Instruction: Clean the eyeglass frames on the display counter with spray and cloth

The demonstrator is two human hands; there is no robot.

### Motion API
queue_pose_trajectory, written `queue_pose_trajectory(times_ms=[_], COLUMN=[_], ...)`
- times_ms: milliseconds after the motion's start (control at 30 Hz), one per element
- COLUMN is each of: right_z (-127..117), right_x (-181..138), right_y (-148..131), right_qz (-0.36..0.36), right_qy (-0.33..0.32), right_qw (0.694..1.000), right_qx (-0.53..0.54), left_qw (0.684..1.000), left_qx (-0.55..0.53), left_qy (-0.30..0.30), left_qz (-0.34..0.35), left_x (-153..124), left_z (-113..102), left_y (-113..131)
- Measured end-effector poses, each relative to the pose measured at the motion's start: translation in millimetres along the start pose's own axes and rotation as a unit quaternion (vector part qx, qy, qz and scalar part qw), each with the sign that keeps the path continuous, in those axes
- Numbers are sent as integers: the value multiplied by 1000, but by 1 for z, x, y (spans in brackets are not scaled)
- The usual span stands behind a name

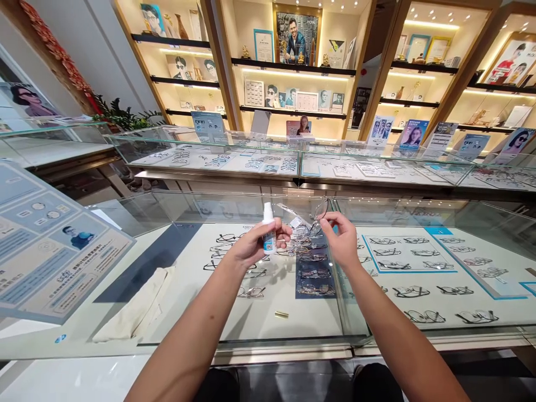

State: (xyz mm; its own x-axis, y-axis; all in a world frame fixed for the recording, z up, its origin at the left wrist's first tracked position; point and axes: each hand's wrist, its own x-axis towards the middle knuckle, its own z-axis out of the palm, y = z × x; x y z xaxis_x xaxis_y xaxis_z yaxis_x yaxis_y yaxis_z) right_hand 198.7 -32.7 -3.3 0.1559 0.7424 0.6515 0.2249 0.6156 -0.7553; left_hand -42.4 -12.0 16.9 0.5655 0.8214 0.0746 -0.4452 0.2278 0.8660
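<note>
My left hand [251, 243] is closed around a small white spray bottle [268, 234] with a blue label, held upright above the glass display case. To its right, my right hand [341, 237] pinches a pair of eyeglasses [320, 211] by the rim between thumb and fingers. The glasses' temple arms stretch left toward the bottle, and a small white tag [295, 222] shows on them. A gap separates the bottle from the glasses. Below both hands, rows of eyeglasses [315, 273] lie inside the case under the glass.
A cream cloth [134, 307] lies on the glass at the left, near a large blue-white printed board [58, 245]. Framed eyeglasses trays [410, 271] sit inside the case at right. Another glass counter [218, 167] and lit shelves [288, 66] stand behind.
</note>
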Motion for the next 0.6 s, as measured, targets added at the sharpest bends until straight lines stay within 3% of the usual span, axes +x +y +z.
queue_pose_trajectory(times_ms=[133, 233, 433, 600], right_z=[6, 7, 6, 6], right_x=[-9, -12, -12, -11], right_y=[-10, -12, -10, -12], right_qz=[-76, -154, -248, -259], right_qy=[-56, -111, -197, -223], right_qw=[993, 969, 894, 863], right_qx=[-75, -160, -316, -371], left_qw=[995, 988, 971, 978], left_qx=[19, 69, 209, 187], left_qy=[79, 107, 84, 78], left_qz=[56, 87, 80, 44], left_x=[3, 3, -2, -1], left_z=[0, 1, 2, 1], left_y=[2, 4, 6, 7])
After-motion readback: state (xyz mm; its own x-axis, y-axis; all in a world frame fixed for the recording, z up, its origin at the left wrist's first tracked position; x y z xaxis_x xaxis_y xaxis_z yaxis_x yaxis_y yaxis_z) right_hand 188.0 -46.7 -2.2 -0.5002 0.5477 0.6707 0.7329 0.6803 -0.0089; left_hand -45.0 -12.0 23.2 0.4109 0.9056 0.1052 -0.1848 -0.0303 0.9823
